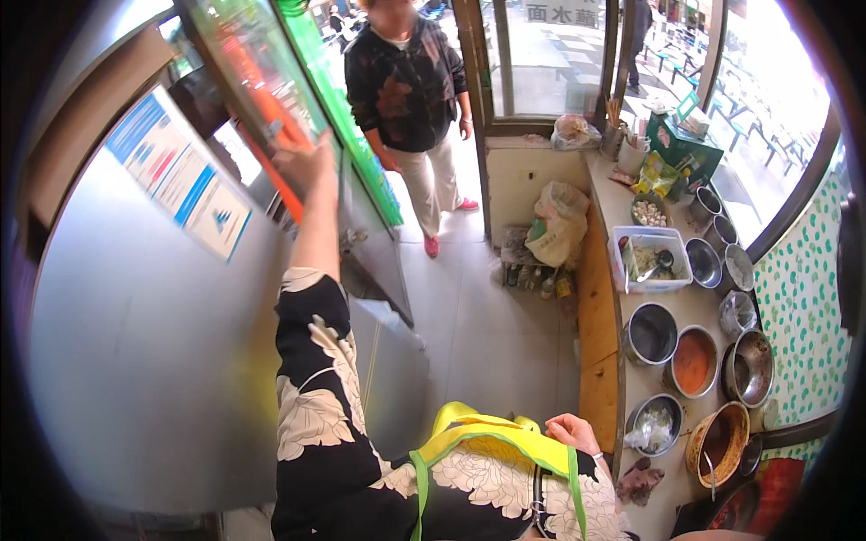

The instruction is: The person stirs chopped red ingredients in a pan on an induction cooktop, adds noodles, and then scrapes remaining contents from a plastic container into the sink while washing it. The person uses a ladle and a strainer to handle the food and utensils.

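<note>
My left hand [308, 162] reaches far forward and is blurred. It is against or just in front of an orange upright strip [287, 196] beside the glass door [314, 74]; whether it grips anything is unclear. Low by my waist, my right hand [572, 433] hangs with loosely bent fingers and nothing visible in it. It is near the yellow apron [494, 433] I wear and left of the counter [632, 379]. Closest to it on the counter are a steel bowl holding a plastic bag [655, 429] and a dark crumpled cloth [639, 481].
A person [406, 88] stands in the doorway ahead. A large metallic panel with a poster [179, 172] fills the left side. Several bowls, one with orange-red liquid [693, 362], and a plastic tub with a ladle [651, 260] line the counter. A bag [558, 223] hangs above bottles.
</note>
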